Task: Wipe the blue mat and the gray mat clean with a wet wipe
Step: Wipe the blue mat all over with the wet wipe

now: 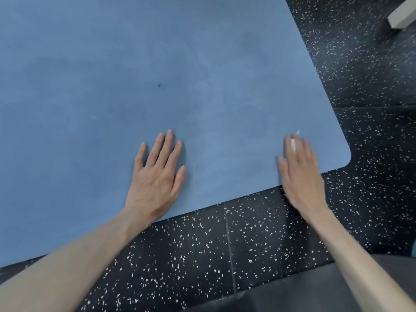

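Observation:
The blue mat [157,64] fills most of the view, lying flat on the floor with darker damp patches and a small dark speck near its middle. My left hand [155,176] lies flat on the mat near its front edge, fingers spread and straight. My right hand [297,167] presses flat on the mat by its front right rounded corner, blurred. A bit of white wet wipe [293,143] shows between and beyond its fingers; the rest is hidden under the hand. No gray mat is in view.
Black rubber floor with white specks [225,244] surrounds the mat in front and to the right. A white block-like object [403,16] sits at the top right. A dark smooth surface [315,293] lies at the bottom right, with a teal sliver at the right edge.

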